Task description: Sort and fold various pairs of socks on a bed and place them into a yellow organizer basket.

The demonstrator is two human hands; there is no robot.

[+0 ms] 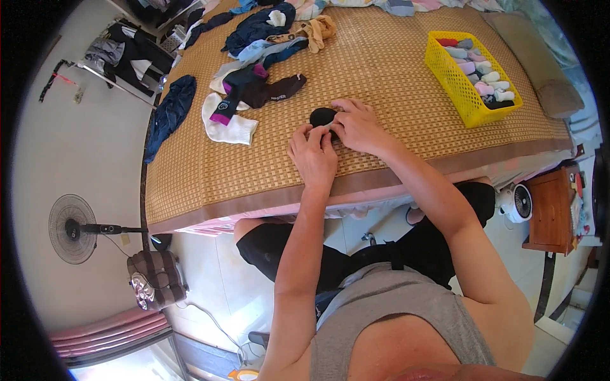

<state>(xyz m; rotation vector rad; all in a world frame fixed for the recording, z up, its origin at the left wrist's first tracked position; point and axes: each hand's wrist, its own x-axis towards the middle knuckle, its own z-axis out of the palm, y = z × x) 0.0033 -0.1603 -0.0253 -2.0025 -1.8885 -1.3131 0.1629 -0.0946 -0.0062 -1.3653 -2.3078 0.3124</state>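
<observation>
Near the front edge of the woven mat, a small black sock [323, 116] is bunched up, its far end rounded. My left hand [312, 155] grips its near side, fingertips pinched together. From the right, my right hand [360, 127] pinches the sock's other side, its fingers bent close to my left ones. A light patch shows between the fingertips, too small to make out. Left of my hands lie a white sock [230, 131], a black sock with purple ends [236, 89] and a dark brown sock [273, 92], overlapping one another.
A yellow plastic basket [452, 89] at right holds several rolled socks [481, 71]. Beyond it lies a brown pillow [534, 60]. More clothes [257, 32] are heaped at the far left, with dark blue garment [171, 117] on the mat's left edge. A fan [73, 228] stands left.
</observation>
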